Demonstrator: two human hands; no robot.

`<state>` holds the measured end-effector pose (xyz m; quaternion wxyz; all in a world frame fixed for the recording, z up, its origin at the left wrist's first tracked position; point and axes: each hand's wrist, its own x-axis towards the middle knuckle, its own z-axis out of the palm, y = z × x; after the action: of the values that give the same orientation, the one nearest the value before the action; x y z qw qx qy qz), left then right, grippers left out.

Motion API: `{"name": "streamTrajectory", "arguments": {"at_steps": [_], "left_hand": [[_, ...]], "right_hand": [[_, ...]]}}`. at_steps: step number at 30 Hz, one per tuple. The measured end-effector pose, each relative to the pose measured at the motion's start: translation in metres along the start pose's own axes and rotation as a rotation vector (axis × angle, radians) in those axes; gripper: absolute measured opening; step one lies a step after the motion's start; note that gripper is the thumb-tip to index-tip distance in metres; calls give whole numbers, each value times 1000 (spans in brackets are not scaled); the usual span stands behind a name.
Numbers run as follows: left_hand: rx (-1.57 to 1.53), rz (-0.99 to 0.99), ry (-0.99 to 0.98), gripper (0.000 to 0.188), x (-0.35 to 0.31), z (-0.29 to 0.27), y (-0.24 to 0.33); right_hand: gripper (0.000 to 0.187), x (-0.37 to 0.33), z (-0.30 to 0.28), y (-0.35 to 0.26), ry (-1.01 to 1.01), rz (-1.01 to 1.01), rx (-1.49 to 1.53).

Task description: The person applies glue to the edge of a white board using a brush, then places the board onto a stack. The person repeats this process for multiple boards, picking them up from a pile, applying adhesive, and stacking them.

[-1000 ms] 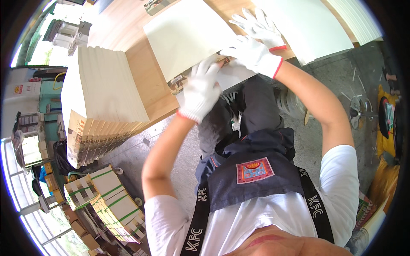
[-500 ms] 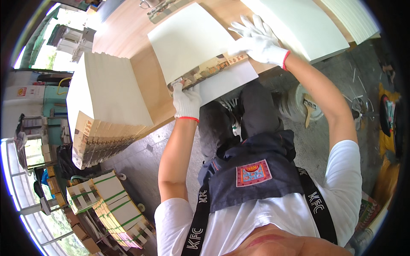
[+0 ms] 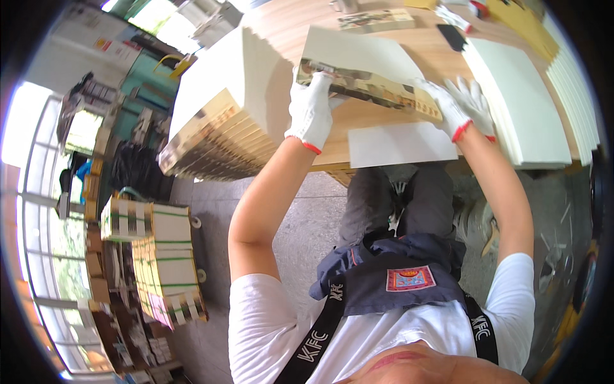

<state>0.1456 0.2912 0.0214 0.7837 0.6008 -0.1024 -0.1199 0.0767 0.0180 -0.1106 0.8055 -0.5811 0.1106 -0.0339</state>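
Observation:
Above the table (image 3: 281, 137) I hold a flat, white-topped block (image 3: 358, 54), book-like or box-like, with a printed brown and cream edge turned toward me. My left hand (image 3: 310, 109), in a white glove with a red cuff, is closed around its left end. At the right end, the fingers of my gloved right hand (image 3: 444, 109) grip the corner. A second white glove (image 3: 473, 102) with a red cuff shows just beyond that hand. Below the block, a white sheet (image 3: 403, 144) lies along the table's front edge.
To the left stands a tall stack of similar printed-edge blocks (image 3: 224, 131). White stacks (image 3: 518, 96) are at the right. Farther back are another printed block (image 3: 377, 20), a metal mug (image 3: 344, 6) and a dark flat object (image 3: 451, 37). Strapped bundles (image 3: 169, 256) rest on a wheeled base at lower left.
The block has been lifted off the white sheet and tilted, its left end now higher. My left hand rose with it. The whole view has also swung.

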Motion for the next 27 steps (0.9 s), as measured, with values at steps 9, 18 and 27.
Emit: {"name": "streamTrajectory", "arguments": {"at_steps": [9, 18, 27], "left_hand": [[362, 614, 347, 36, -87, -124, 128], [1163, 249, 553, 33, -79, -289, 152], [1667, 541, 866, 46, -67, -289, 131]], "right_hand": [[72, 26, 197, -73, 32, -529, 81], [70, 105, 318, -89, -140, -518, -1076], [64, 86, 312, -98, -125, -489, -1015]]}}
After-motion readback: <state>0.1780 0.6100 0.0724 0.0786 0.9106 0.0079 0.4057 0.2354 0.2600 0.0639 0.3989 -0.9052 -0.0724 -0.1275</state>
